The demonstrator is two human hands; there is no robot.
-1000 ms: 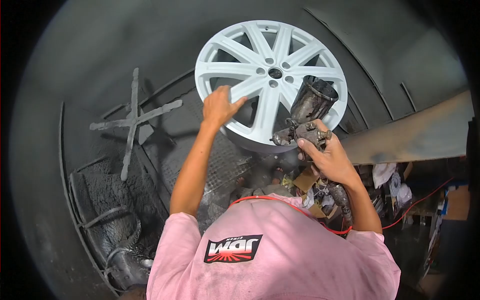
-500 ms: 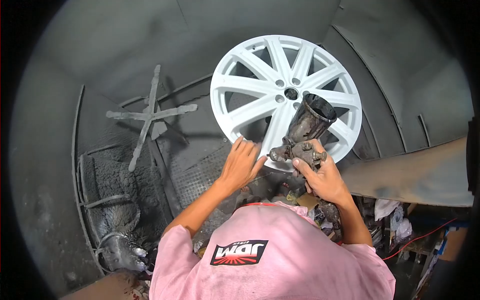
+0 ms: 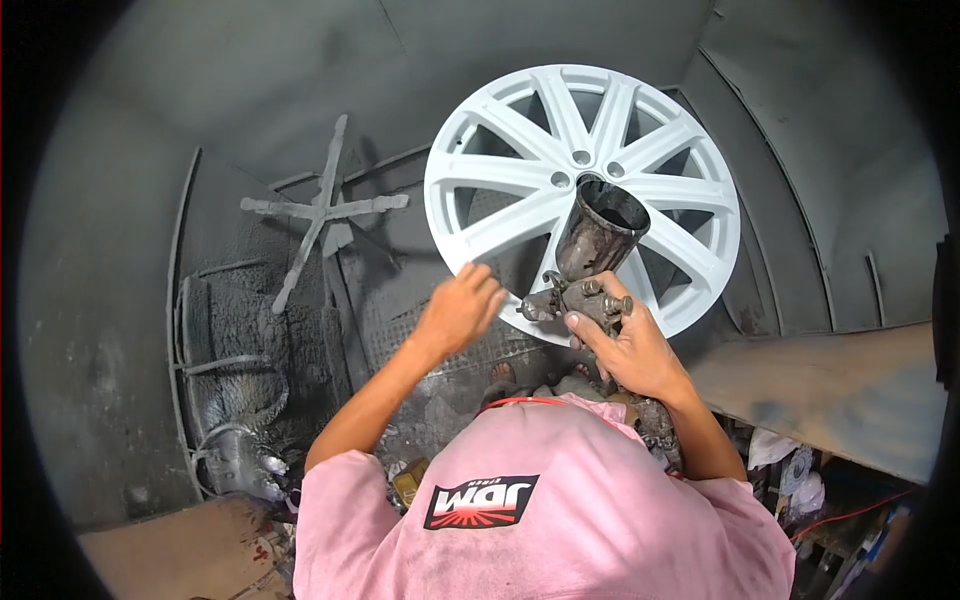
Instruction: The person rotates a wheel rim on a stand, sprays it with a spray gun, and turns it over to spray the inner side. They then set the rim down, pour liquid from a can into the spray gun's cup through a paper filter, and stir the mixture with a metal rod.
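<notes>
A white multi-spoke wheel rim (image 3: 690, 190) is in front of me, its hub partly hidden behind a spray gun. My right hand (image 3: 640, 350) is closed around this dirty, paint-caked spray gun (image 3: 585, 300). Its dark open cup (image 3: 605, 230) tilts toward the wheel's middle, overlapping the spokes. At the lower-left edge of the rim is my left hand (image 3: 455, 315), its fingers curled against the rim; the thumb is hidden.
On the left stands a grey, overspray-coated cross-shaped stand (image 3: 322, 212). Dark booth walls (image 3: 830, 130) surround the wheel. A brown panel (image 3: 840, 385) is at the right, with bags and clutter below it. A textured dark object (image 3: 235, 360) lies lower left.
The wheel has turned counterclockwise. My left fingers have curled in from a spread pose. The spray gun has shifted slightly left, its cup now covering the hub.
</notes>
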